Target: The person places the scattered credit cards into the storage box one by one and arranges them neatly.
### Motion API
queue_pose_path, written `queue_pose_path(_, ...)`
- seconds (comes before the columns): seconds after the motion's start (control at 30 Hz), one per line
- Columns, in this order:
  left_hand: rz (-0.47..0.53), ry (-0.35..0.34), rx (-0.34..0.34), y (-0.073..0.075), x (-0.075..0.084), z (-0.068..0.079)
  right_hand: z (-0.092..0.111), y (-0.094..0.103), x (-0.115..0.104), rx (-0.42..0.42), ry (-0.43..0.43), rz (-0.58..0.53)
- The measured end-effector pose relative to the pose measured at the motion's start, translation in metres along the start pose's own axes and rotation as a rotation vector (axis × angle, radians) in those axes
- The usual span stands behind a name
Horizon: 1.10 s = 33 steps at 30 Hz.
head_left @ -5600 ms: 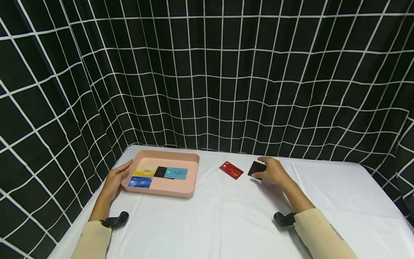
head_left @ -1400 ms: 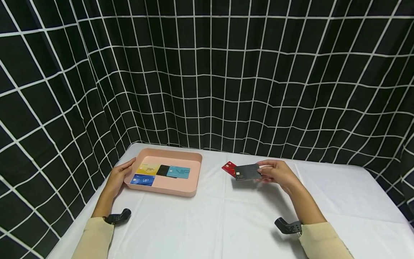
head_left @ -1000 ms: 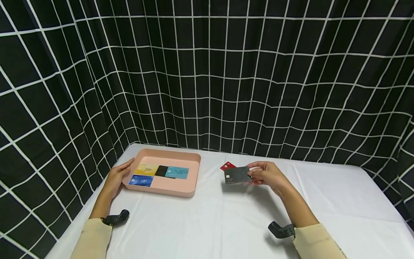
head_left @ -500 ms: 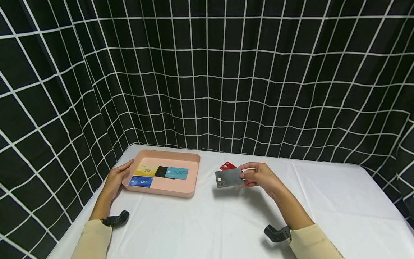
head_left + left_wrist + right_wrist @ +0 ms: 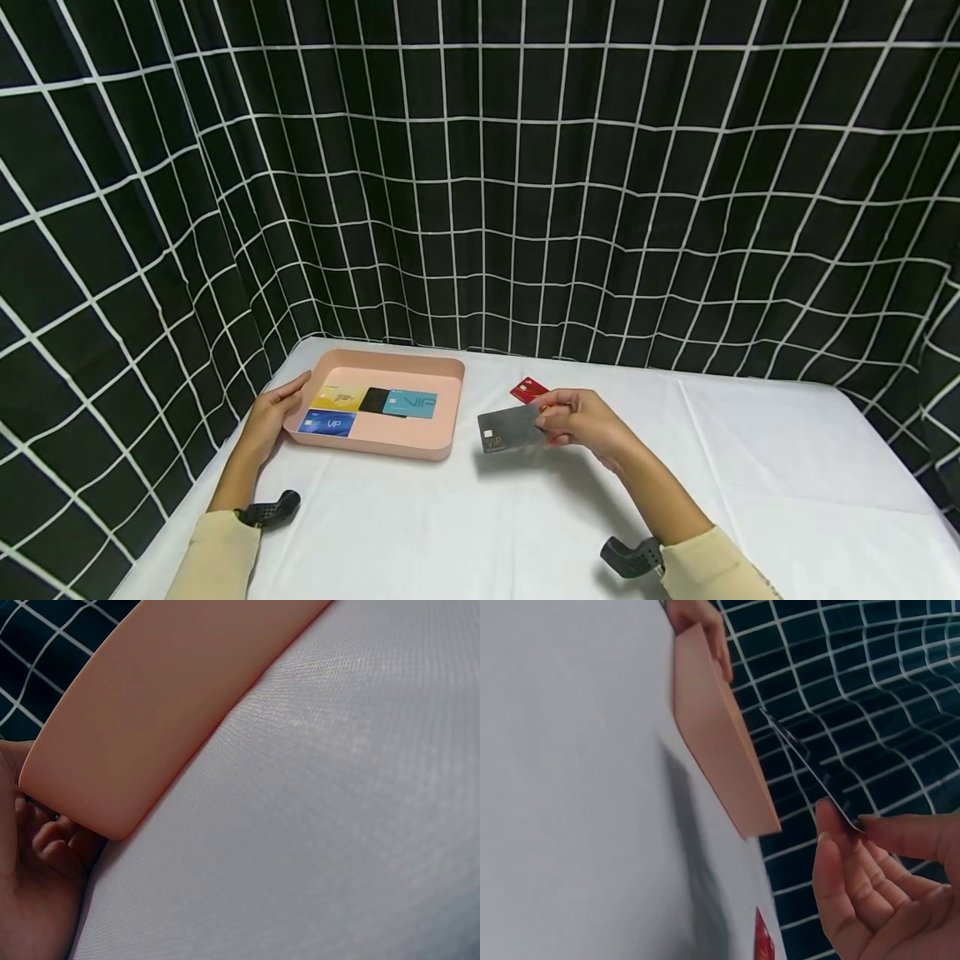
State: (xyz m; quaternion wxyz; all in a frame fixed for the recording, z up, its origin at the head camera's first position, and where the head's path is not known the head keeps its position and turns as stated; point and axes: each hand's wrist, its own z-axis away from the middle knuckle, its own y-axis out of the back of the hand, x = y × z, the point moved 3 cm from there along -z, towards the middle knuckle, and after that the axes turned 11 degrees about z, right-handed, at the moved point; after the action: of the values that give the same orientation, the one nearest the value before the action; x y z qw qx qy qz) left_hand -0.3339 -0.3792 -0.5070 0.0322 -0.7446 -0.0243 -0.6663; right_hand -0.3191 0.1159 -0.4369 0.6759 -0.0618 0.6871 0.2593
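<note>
My right hand (image 5: 581, 425) pinches a dark grey VIP card (image 5: 510, 429) by its right end, thumb against fingers. The card is tilted and held above the white cloth, right of the pink tray (image 5: 390, 450). My left hand (image 5: 266, 421) holds the tray's left side; in the left wrist view its curled fingers (image 5: 56, 844) are at the tray's corner. Inside the tray lie a yellow card (image 5: 337, 397), a blue card (image 5: 326, 422) and a teal card (image 5: 412, 404) partly over a black card (image 5: 372, 400). Behind my right hand a red card (image 5: 528, 388) lies partly hidden.
A white cloth (image 5: 420, 525) covers the table. Black curtain with a white grid (image 5: 495, 208) stands along the back and sides, close to the tray's far edge. A black wrist camera (image 5: 632, 557) sits on the right wrist, another camera (image 5: 272, 510) on the left.
My right hand took up the dark card from the table at the right, showing its grey VIP face, and carried it left past the red card toward the tray. The left hand stays on the tray.
</note>
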Motion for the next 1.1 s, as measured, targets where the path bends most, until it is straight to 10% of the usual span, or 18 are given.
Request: queue_pose_path(1.1, 0.031, 0.024, 0.002, 0.001, -0.001, -0.001, 0.001, -0.055, -0.017, 0.006, -0.046, -0.213)
